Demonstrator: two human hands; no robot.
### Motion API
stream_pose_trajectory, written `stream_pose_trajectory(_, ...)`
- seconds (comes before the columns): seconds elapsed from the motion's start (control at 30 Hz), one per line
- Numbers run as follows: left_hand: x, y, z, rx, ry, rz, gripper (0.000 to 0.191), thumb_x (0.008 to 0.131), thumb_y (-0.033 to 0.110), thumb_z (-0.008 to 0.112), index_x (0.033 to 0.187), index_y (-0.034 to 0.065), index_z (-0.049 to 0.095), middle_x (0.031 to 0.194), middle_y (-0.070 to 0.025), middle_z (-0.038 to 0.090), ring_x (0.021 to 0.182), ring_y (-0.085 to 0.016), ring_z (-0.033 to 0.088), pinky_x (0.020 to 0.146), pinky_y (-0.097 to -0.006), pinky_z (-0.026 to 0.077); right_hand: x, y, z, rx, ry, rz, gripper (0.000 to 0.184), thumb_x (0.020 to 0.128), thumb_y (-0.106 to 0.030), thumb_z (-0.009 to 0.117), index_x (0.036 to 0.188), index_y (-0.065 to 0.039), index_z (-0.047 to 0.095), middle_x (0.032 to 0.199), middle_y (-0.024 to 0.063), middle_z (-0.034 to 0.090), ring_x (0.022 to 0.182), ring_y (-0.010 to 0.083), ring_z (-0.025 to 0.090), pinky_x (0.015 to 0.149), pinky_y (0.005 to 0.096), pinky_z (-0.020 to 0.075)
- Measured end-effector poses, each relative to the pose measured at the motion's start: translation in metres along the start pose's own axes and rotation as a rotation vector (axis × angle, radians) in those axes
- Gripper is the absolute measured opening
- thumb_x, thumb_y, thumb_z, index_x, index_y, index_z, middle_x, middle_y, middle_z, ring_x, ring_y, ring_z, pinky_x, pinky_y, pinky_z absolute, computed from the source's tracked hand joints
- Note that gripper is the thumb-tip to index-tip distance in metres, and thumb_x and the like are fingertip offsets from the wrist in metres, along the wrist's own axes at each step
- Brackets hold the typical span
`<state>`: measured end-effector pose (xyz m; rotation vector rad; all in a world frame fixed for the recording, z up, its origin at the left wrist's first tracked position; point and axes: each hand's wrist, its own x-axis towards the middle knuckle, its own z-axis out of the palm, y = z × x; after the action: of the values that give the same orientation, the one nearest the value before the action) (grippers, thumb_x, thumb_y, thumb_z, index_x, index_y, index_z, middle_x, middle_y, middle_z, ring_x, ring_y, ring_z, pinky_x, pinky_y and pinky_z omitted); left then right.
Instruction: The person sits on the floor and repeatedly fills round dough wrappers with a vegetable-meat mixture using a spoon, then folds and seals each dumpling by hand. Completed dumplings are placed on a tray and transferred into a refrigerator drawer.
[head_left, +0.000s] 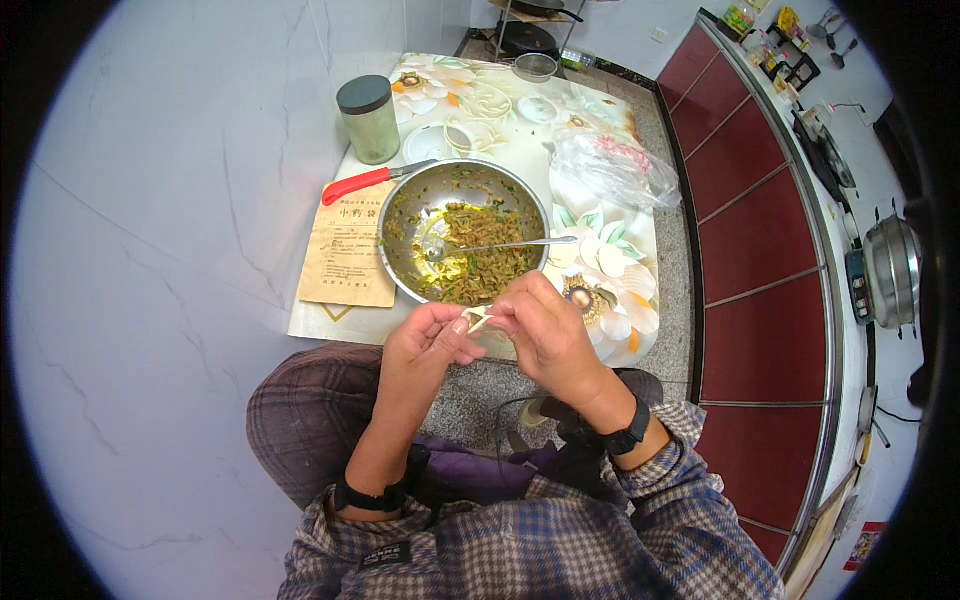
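Observation:
Between the fingertips of my left hand and my right hand, I pinch a small piece of pale dough wrapper. It is folded, with a gap showing at its middle; whether anything lies inside, I cannot tell. Both hands are just over the near edge of the table, in front of a steel mixing bowl. Inside the bowl is a chopped filling with green bits and yellowish oil. A metal spoon rests in it, its handle over the right rim.
Left of the bowl lie a printed paper bag and a red-handled knife, its blade partly behind the bowl. A dark-lidded jar stands behind. A crumpled plastic bag lies right on the floral tablecloth. Red cabinets line the right.

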<state>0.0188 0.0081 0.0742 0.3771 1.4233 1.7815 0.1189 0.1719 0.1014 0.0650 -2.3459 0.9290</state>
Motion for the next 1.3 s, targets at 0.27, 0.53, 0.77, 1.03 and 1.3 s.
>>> stream_pose_trajectory(0.27, -0.004, -0.004, 0.005, 0.235, 0.072, 0.146, 0.014, 0.099, 0.006, 0.067, 0.109, -0.004, 0.068, 0.093, -0.0052, 0.073, 0.078, -0.008, 0.067, 0.07, -0.0226, 0.056, -0.001, 0.006, -0.001, 0.083, -0.156, 0.095, 0.017, 0.089, -0.001, 0.07, 0.104, 0.0, 0.061, 0.093, 0.017, 0.057, 0.083, 0.037, 0.062, 0.071, 0.0429, 0.0511)
stream_pose_trajectory(0.53, -0.004, -0.002, 0.008, 0.225, 0.173, 0.056, 0.011, 0.099, 0.008, 0.068, 0.102, -0.0033, 0.068, 0.087, -0.0043, 0.072, 0.073, -0.007, 0.066, 0.066, -0.0239, 0.056, -0.007, 0.007, 0.01, -0.008, -0.007, 0.074, 0.013, 0.087, 0.003, 0.07, 0.092, 0.001, 0.057, 0.09, 0.016, 0.056, 0.078, 0.0373, 0.063, 0.066, 0.0439, 0.0514)
stream_pose_trajectory(0.77, -0.007, -0.006, 0.015, 0.453, 0.213, 0.197, 0.008, 0.097, 0.008, 0.068, 0.1, -0.0001, 0.067, 0.082, -0.0064, 0.068, 0.067, -0.016, 0.065, 0.061, -0.0309, 0.052, -0.008, 0.001, 0.017, -0.002, 0.072, 0.125, 0.012, 0.086, 0.004, 0.071, 0.093, 0.002, 0.061, 0.089, 0.0151, 0.06, 0.078, 0.0333, 0.064, 0.066, 0.0398, 0.0523)
stream_pose_trajectory(1.03, -0.004, -0.012, 0.009, 0.828, 0.247, 0.623, 0.026, 0.096, 0.004, 0.064, 0.121, 0.0007, 0.061, 0.103, -0.0167, 0.066, 0.089, -0.03, 0.069, 0.077, -0.0366, 0.055, -0.014, -0.007, 0.022, 0.125, 0.135, 0.332, 0.011, 0.091, 0.001, 0.072, 0.101, 0.004, 0.069, 0.092, 0.0095, 0.065, 0.076, 0.0161, 0.066, 0.064, 0.0296, 0.0533)
stream_pose_trajectory(1.3, -0.002, -0.014, 0.011, 0.065, 0.035, 0.17, 0.037, 0.103, 0.007, 0.06, 0.139, -0.0021, 0.055, 0.113, -0.0029, 0.067, 0.093, -0.007, 0.06, 0.078, -0.0225, 0.049, -0.008, -0.022, 0.013, 0.2, 0.067, 0.435, 0.021, 0.089, -0.003, 0.074, 0.109, 0.003, 0.069, 0.092, 0.012, 0.064, 0.077, 0.0217, 0.065, 0.066, 0.0326, 0.0528)
